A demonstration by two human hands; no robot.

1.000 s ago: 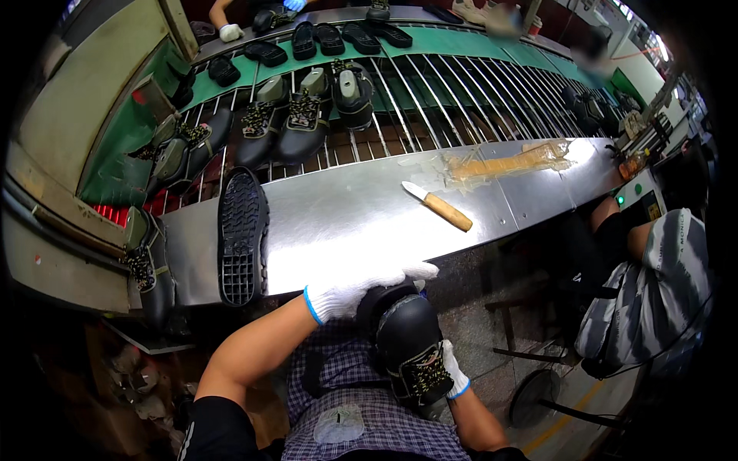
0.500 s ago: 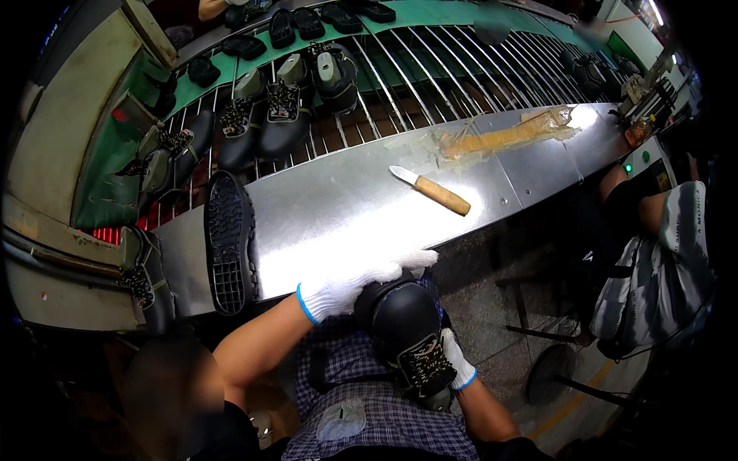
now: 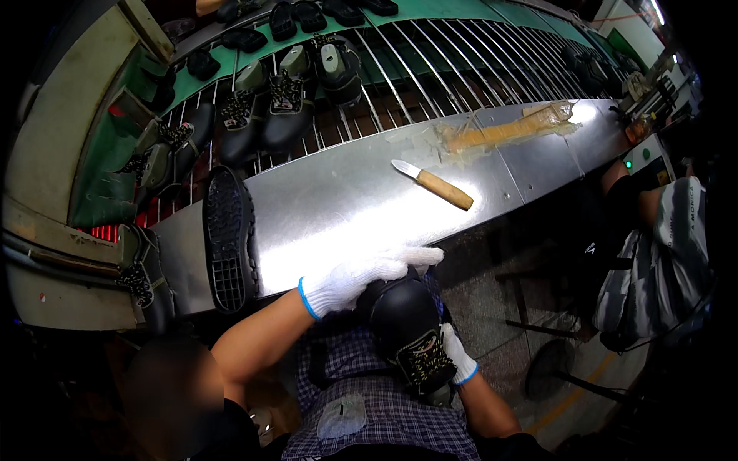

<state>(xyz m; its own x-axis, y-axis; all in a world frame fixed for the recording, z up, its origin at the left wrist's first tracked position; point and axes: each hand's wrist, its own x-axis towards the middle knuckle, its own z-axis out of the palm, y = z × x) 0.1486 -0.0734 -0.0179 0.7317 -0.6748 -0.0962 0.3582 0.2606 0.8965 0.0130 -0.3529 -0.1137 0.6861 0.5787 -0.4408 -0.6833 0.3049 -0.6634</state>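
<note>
A black lace-up shoe (image 3: 407, 316) with yellow-flecked laces sits over my lap, toe pointing toward the bench. My left hand (image 3: 361, 280), in a white glove with a blue cuff, grips its toe end, fingers reaching across the front edge; the thumb is hidden. On the shoe's right side my right hand (image 3: 459, 355), gloved alike, is wrapped round the edge, its fingertips partly out of sight beneath. Beyond my left hand, a wooden-handled knife (image 3: 442, 189) lies on the metal bench (image 3: 330, 207). A black shoe sole (image 3: 227, 242) rests tread up at the bench's left.
Several black shoes (image 3: 286, 115) on lasts stand on the metal rods (image 3: 430, 73) behind the bench. Loose soles (image 3: 307, 17) lie along the green strip. Brown tape (image 3: 500, 138) covers part of the bench. A person in a striped garment (image 3: 653, 261) sits at right, near a stool (image 3: 550, 369).
My left hand's fingers stretch slightly further right over the toe, and less of the dark rim at the toe shows. My right hand keeps its place on the shoe.
</note>
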